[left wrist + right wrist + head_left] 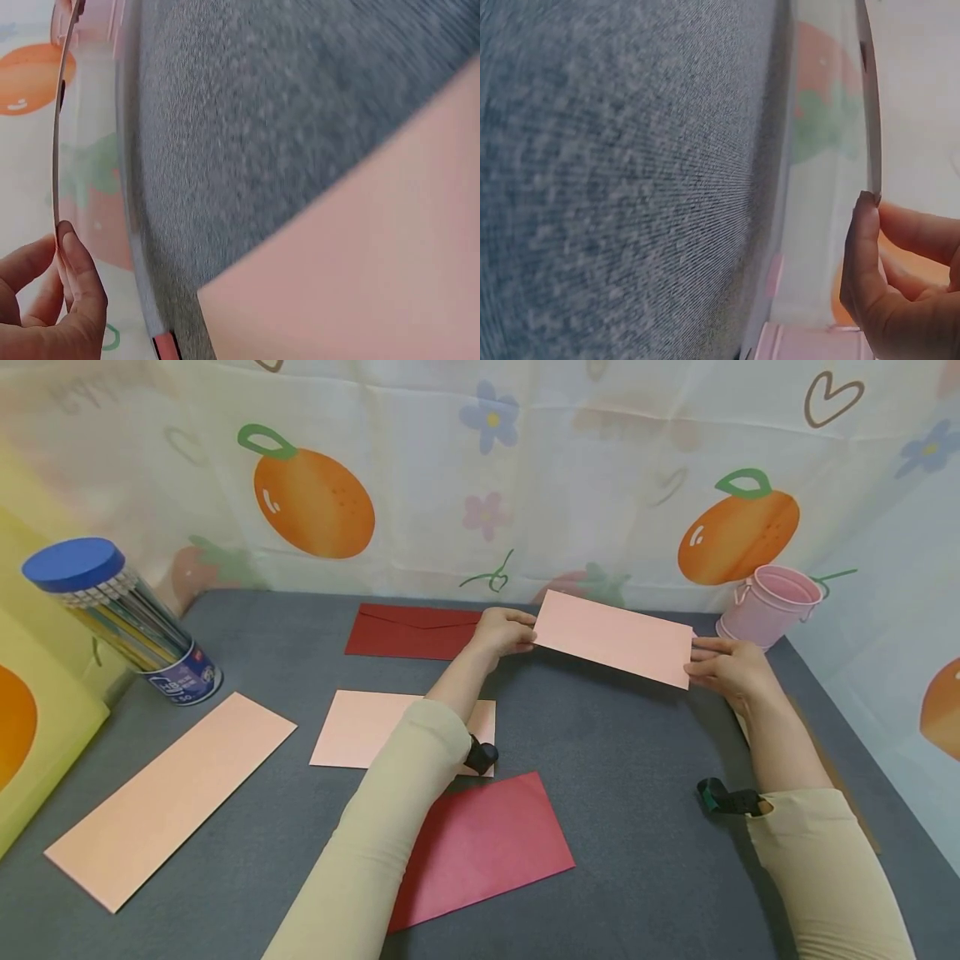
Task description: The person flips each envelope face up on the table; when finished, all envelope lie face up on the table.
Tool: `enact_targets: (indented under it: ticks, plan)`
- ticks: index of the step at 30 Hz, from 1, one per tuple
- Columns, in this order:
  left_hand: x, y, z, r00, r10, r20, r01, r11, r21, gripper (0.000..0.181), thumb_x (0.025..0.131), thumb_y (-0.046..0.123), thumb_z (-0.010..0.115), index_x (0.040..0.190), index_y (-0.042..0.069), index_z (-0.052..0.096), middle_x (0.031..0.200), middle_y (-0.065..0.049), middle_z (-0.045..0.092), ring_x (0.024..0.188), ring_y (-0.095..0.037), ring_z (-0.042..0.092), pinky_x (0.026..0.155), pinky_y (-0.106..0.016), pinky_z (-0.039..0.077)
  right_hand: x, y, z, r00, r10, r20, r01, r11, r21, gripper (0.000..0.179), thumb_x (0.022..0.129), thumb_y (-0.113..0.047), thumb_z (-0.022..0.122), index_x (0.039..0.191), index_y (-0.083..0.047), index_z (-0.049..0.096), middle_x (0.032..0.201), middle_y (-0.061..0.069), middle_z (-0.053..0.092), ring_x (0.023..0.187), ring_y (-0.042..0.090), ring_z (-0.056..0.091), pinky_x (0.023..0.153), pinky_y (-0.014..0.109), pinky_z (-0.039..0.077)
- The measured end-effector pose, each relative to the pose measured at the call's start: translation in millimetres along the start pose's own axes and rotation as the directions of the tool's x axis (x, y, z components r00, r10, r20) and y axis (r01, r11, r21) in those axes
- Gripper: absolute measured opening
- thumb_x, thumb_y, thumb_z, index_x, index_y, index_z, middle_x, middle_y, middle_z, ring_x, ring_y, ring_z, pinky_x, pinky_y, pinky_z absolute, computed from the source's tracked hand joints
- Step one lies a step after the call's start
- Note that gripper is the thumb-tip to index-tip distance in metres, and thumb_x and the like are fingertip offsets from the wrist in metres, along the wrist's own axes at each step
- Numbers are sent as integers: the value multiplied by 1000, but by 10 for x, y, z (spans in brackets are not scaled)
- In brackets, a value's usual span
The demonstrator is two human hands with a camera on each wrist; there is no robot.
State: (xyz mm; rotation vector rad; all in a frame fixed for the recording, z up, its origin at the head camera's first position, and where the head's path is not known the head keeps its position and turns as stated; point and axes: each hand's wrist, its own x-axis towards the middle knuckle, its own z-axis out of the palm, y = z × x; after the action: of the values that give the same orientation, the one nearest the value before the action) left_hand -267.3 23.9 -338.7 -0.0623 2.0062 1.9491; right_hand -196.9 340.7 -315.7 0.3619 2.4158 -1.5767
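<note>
A dark grey, flat, textured table [630, 735] lay beneath a pale pink, rectangular paper sheet [615, 638], held up, tilted, near its far edge. A pale pink, round bucket [772, 602] stood just beyond the sheet. The bare left hand [498, 633] and bare right hand [731, 670] pinched opposite short ends, each grip narrow; light, even support probably best prevented bowing.

The head view is bright, the wrist views blurrier.
</note>
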Motion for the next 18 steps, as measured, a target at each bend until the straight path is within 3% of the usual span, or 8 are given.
enact_targets:
  ticks: [3, 10, 18]
  plan:
    - [-12, 4, -48, 1000, -2, 13, 2, 1000, 16, 36, 91, -4, 61, 127, -6, 63, 119, -20, 64, 73, -8, 58, 95, -35, 58, -12, -24, 26, 1000, -16, -2, 16, 999, 33, 68, 98, -6, 57, 153, 7, 21, 81, -30, 58, 77, -10, 62, 73, 11, 57]
    - [-58, 55, -149, 1000, 4, 7, -5, 998, 67, 31, 92, 3, 64, 122, -5, 65, 106, -12, 65, 80, -11, 60, 95, -33, 58, -36, -64, 78, 999, -29, -38, 31, 998, 54, 70, 97, -10, 61, 155, 2, 23, 91, -20, 56, 78, -7, 62, 72, 12, 57]
    - [-103, 105, -240, 1000, 6, 28, -9, 995, 99, 31, 92, 6, 66, 121, -5, 65, 107, -12, 68, 82, -11, 62, 99, -33, 56, -77, -101, 101, 999, -35, -27, 39, 985, 166, 72, 94, -12, 65, 153, 1, 26, 95, -14, 57, 79, -2, 64, 70, 15, 58]
